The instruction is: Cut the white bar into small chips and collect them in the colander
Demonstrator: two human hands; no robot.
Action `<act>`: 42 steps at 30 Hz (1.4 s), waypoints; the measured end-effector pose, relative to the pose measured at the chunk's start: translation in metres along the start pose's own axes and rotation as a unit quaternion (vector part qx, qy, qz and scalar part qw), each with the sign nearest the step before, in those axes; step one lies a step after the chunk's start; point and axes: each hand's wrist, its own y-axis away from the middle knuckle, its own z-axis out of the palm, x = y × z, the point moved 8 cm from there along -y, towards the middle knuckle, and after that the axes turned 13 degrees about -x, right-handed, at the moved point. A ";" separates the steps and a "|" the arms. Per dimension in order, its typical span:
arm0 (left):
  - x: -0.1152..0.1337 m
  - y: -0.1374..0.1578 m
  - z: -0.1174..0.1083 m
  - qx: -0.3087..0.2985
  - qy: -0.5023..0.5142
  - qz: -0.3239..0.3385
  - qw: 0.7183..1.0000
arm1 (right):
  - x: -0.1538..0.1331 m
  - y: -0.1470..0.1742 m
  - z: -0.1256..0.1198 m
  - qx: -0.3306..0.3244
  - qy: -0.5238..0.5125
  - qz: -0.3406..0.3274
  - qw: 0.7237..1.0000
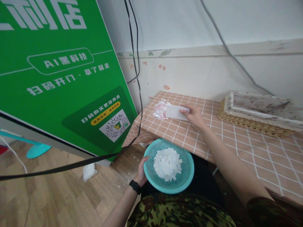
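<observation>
My left hand (141, 171) grips the left rim of a teal plastic colander (188, 175), held just below the table's front edge. Inside it lies a heap of white paper scraps (167, 164). Over the tabletop, my right hand (193, 115) is closed on the right end of a flat white card (176, 112). The card's left edge touches or overlaps a small pile of white and pinkish paper scraps (160, 109) on the checked cloth. Whether the card is rigid or a folded sheet, I cannot tell.
A brown checked tablecloth (236, 138) covers the table against the wall. A lined wicker basket (258, 124) stands at the right. To the left rises a green sign-covered cabinet (71, 78), with a black strap (139, 104) hanging in front. A white packet (89, 171) lies on the floor.
</observation>
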 end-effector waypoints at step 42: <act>0.000 -0.001 -0.003 0.008 0.009 -0.001 1.000 | -0.002 -0.003 0.014 -0.069 -0.071 0.024 0.995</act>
